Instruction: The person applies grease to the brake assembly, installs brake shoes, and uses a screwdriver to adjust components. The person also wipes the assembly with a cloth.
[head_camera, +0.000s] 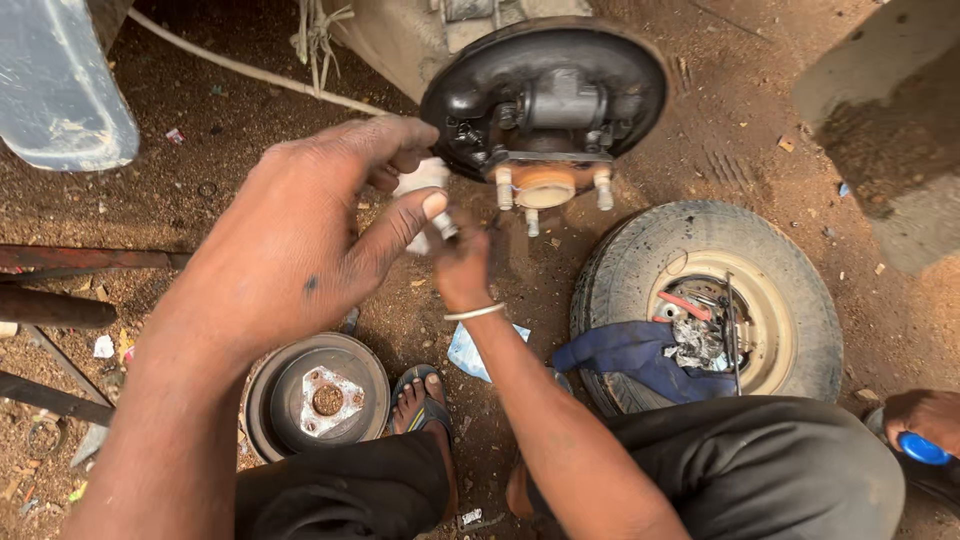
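Left hand (290, 250) nearest me, fingers pinching a small white-and-metal part (432, 200) just near-left of the brake backing plate (545, 95). Right hand (462, 265) grips the same part from below. Brake drum (318, 398) on dirt, near-left; wheel (710, 300) right.

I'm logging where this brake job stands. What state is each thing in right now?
Brake backing plate: exposed, drum off, studs bare.
Brake drum: removed, lying on the dirt.
Wheel: off, lying flat, blue cloth and small parts in its rim.
Left hand: raised, fingertips pinching a small white part.
Right hand: raised beside it, grip unclear.
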